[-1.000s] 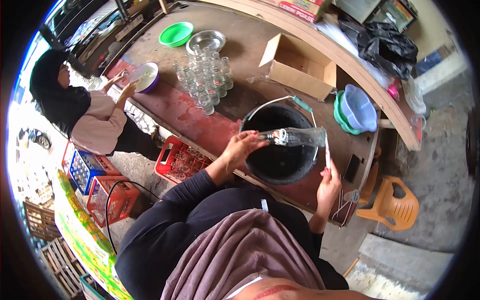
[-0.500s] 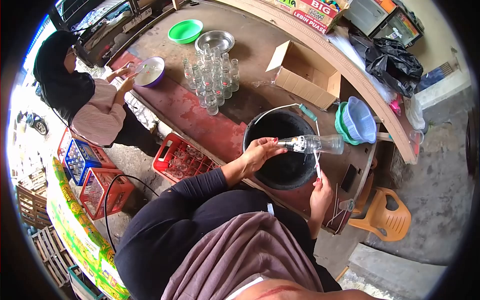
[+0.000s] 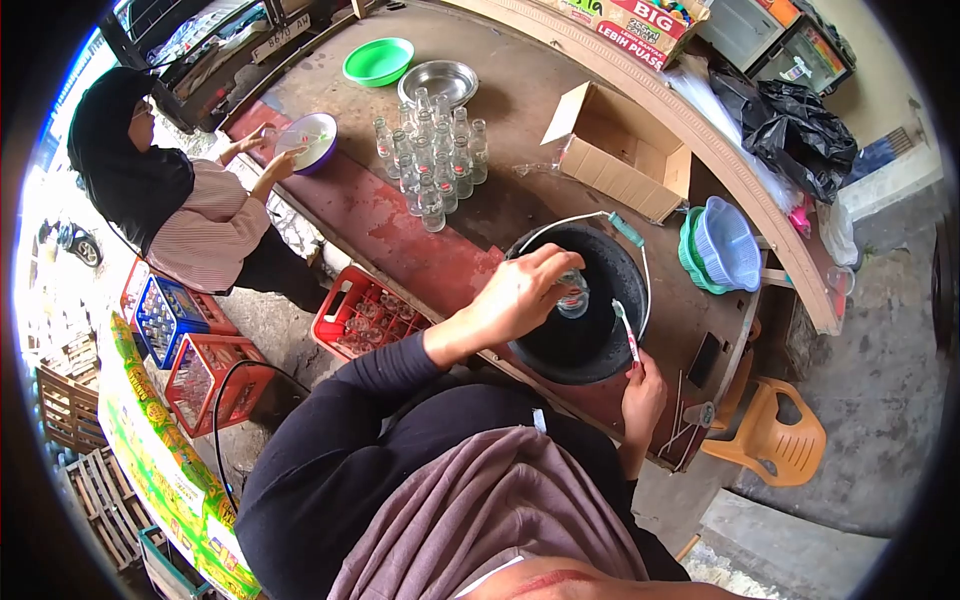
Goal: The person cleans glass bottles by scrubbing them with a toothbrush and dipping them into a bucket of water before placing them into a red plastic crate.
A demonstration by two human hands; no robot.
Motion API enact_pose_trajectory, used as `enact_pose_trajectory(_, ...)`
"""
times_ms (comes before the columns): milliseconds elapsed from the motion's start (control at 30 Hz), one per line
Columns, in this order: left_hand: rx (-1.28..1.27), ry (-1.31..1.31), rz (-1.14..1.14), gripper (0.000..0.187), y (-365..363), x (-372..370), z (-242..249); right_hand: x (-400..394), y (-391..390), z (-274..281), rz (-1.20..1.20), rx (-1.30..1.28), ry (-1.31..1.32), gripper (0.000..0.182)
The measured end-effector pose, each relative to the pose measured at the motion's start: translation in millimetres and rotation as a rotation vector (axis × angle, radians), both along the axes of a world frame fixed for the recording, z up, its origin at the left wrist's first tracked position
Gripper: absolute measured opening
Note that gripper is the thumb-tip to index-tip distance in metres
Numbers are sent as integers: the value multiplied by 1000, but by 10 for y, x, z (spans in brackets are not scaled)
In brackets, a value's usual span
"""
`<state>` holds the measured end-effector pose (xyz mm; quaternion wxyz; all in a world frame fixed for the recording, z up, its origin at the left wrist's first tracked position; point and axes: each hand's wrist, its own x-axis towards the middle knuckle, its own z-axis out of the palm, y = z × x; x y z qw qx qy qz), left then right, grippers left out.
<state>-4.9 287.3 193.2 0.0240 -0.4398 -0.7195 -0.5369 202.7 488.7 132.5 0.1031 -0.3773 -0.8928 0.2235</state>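
My left hand (image 3: 520, 295) is closed around a clear glass bottle (image 3: 573, 300), held over the black bucket (image 3: 560, 350) with one end pointing down toward it. The fingers cover much of the bottle. In my right hand (image 3: 645, 390) is a toothbrush (image 3: 627, 332), gripped by its handle, its bristle end up over the bucket's right side. The bucket stands at the table's near edge, and its wire handle has a green grip (image 3: 626, 229). Several clear glass bottles (image 3: 432, 165) stand upright in a group farther back on the table.
Across the table a person (image 3: 190, 215) holds something over a white-and-purple basin (image 3: 312, 140). A green basin (image 3: 378, 62), steel bowl (image 3: 438, 82), open cardboard box (image 3: 625, 150) and plastic baskets (image 3: 728, 245) are on the table. A red crate (image 3: 365, 312) sits below; an orange chair (image 3: 775, 435) stands right.
My left hand has turned the bottle from lying sideways to pointing down and closer to me. The toothbrush is now apart from the bottle. The camera view has shifted slightly.
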Motion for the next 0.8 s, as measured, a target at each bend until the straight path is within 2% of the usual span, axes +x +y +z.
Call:
enact_pose_trajectory(67,-13,95,127,31,-197,-64,156,11,11,-6,8,3,8,27)
enact_pose_trajectory(133,-65,1,264,32,-538,-205,435,27,20,-14,17,4,11,27)
enact_pose_trajectory(200,-31,-230,410,33,-916,-414,558,31,18,-26,26,17,20,27)
enact_pose_trajectory(267,-42,-233,566,33,-1321,-617,652,26,24,-34,24,16,24,27)
enact_pose_trajectory(367,0,-121,624,28,-1648,-910,632,10,15,-9,23,12,20,27)
enact_pose_trajectory(433,-277,123,854,27,-1724,-1153,445,-12,16,7,29,9,12,28)
enact_pose_trajectory(467,-429,106,896,30,-1745,-1306,339,-24,19,12,52,13,24,28)
enact_pose_trajectory(567,-441,85,934,29,-1782,-1836,-297,-53,17,45,91,35,29,27)
enact_pose_trajectory(633,-396,196,890,24,-1786,-2119,-686,-92,6,80,105,54,23,27)
enact_pose_trajectory(800,-379,164,840,27,-1721,-2581,-1445,-148,-19,132,128,70,-19,27)
